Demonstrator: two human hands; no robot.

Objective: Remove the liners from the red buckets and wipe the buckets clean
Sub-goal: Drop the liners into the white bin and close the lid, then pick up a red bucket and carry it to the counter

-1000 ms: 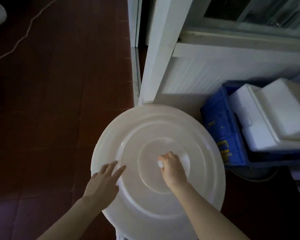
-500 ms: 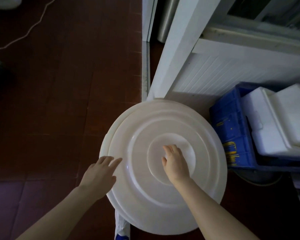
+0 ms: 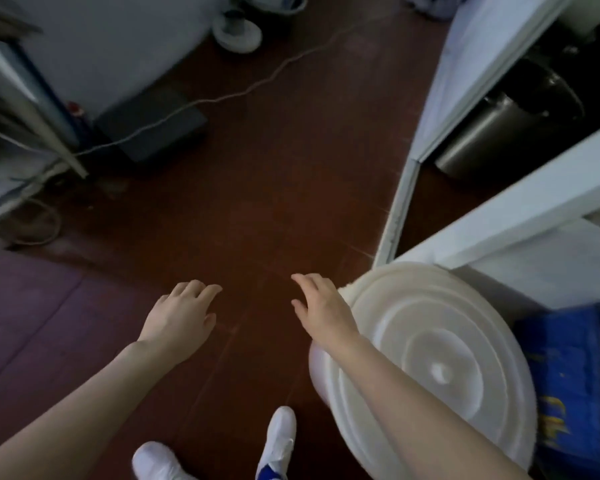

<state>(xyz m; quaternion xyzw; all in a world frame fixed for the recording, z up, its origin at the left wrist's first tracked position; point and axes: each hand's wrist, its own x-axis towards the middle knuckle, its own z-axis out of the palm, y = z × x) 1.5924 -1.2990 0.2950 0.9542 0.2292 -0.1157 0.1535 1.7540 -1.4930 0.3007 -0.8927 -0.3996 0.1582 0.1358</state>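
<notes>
The fingers (image 3: 201, 292) of the left hand (image 3: 179, 322) are released and loosely spread, nothing being grasped; the right hand (image 3: 323, 311) is likewise slack and empty. Both are stretched over the dark red floor (image 3: 257, 202). A white round lid (image 3: 440, 358) is seen at 4 o'clock, its rim crossed by the right forearm; what is covered by it cannot be told. A blue crate (image 3: 568, 368) is set at the lid's 3 o'clock.
</notes>
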